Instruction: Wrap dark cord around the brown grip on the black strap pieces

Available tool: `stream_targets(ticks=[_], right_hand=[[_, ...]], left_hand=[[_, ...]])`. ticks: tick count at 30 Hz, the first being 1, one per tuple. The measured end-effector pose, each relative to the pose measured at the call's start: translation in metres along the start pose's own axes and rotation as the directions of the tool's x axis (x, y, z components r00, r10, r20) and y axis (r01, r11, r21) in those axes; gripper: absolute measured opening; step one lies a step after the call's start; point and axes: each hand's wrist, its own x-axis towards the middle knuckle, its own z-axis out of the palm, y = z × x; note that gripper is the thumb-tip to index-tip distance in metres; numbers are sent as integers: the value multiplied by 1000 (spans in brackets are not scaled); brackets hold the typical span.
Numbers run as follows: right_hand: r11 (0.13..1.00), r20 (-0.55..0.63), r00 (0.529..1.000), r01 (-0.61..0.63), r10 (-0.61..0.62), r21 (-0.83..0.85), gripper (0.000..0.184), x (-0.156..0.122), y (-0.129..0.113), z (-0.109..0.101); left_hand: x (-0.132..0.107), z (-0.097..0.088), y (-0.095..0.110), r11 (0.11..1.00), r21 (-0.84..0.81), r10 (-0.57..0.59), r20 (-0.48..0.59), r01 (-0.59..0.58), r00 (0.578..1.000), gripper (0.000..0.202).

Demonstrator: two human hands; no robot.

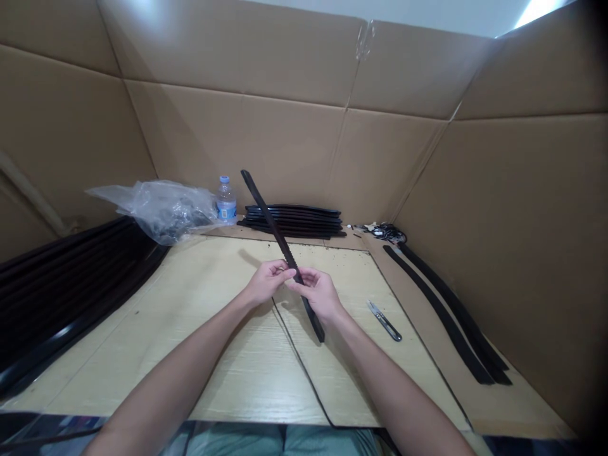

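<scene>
A long, narrow black strip [267, 212], with a row of small teeth or notches along part of its edge, slants over the middle of the table. My left hand [268, 280] pinches it from the left side, thumb on top. From the right, my right hand [321, 292] grips the same strip just below, its fingers meeting those of the left. The strip's lower end sticks out beneath my right hand. A thin black cord [297, 358] hangs down near my left hand and runs over the table's front edge. Right of my right hand lie small thread snips [384, 321].
Black strips are stacked at the back [294, 221], beside a water bottle [227, 204] and a clear plastic bag [166, 209]. Many long black strips [71, 285] fill the left side. A few flat black strips [441, 316] and a tangled cord heap [384, 232] lie right. Cardboard walls [285, 139] enclose the table.
</scene>
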Motion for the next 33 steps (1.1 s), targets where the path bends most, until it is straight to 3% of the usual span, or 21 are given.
stream_targets(ticks=[9, 12, 16, 20, 25, 30, 33], right_hand=[[997, 40, 997, -65, 64, 38, 44, -3, -4, -3], [997, 60, 998, -6, 1, 81, 34, -3, -5, -2], [984, 74, 997, -33, 20, 175, 23, -4, -7, 1], [995, 42, 999, -15, 11, 103, 27, -4, -6, 0], [992, 37, 995, -92, 89, 88, 52, 0, -6, -5], [995, 91, 991, -93, 95, -26, 44, 3, -13, -12], [998, 75, 996, -35, 39, -56, 39, 3, -16, -15]], left_hand=[[-5, 6, 8, 994, -107, -12, 91, 21, 996, 26], [-4, 4, 11, 999, -30, -26, 29, 27, 999, 27], [-2, 0, 7, 998, 40, -38, -37, 40, 999, 27], [0, -3, 1, 999, 44, -2, -6, 2, 1000, 30], [-2, -1, 5, 999, 44, 5, 14, -5, 1000, 31], [-5, 2, 10, 998, 68, -14, 33, 11, 999, 33], [-6, 3, 12, 994, 106, -22, 23, 20, 999, 34]])
